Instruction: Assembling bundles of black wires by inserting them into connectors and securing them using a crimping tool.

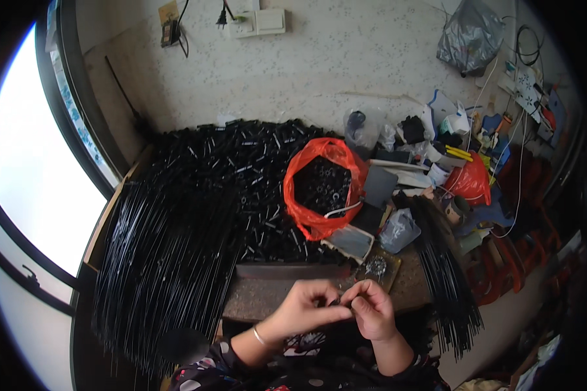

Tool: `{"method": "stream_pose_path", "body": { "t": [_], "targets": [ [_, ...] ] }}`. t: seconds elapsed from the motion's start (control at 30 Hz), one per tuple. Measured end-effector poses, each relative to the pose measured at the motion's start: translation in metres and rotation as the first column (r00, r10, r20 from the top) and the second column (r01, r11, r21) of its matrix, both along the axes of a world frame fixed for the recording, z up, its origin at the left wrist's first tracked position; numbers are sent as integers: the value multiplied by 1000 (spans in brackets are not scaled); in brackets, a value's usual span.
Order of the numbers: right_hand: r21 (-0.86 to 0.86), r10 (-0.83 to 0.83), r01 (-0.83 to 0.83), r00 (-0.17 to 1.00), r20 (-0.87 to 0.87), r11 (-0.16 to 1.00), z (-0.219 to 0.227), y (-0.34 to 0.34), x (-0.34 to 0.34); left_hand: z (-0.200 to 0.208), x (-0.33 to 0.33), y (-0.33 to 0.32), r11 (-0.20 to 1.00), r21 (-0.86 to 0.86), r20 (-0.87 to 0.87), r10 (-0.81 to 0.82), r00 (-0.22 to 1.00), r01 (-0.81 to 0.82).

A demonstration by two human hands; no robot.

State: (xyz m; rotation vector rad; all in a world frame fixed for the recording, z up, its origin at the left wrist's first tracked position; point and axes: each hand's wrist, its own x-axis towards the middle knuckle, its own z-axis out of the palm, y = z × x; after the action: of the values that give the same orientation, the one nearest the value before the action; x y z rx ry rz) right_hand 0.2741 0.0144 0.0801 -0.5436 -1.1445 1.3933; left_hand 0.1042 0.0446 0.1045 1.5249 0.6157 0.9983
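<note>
Long black rods run front to back, lower ends overhanging table edge. Left hand pinches small dark piece between thumb and fingers, above table's near edge. Piece mostly hidden by fingers; pointing direction and long axis cannot be told. Right hand close beside, thumb and fingers curled; its grip cannot be told. Smaller rod bundle farther right, upper end partly covered.

The red bag is glossy plastic, the tabletop rough.
</note>
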Motion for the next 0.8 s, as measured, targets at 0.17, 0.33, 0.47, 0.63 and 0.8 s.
{"method": "stream_pose_path", "body": {
  "t": [0.17,0.33,0.47,0.63,0.8],
  "targets": [
    [-192,-212,169,949,-234,967,-9,30,8,-55,1,174,747,540,-252,582,773,-387],
    [-231,-369,328,915,-163,916,-24,27,27,-84,16,246,593,794,-604,795,55,135],
    [-159,-249,220,948,-196,962,-23,24,34,-83,8,248,618,782,-623,771,134,80],
    [-209,-332,303,935,-125,930,-7,15,20,-43,-4,176,937,-199,181,325,928,-289],
    [-71,-43,39,998,-47,997,6,0,-12,-31,-18,51,881,-397,572,17,820,258]
  ]
}}
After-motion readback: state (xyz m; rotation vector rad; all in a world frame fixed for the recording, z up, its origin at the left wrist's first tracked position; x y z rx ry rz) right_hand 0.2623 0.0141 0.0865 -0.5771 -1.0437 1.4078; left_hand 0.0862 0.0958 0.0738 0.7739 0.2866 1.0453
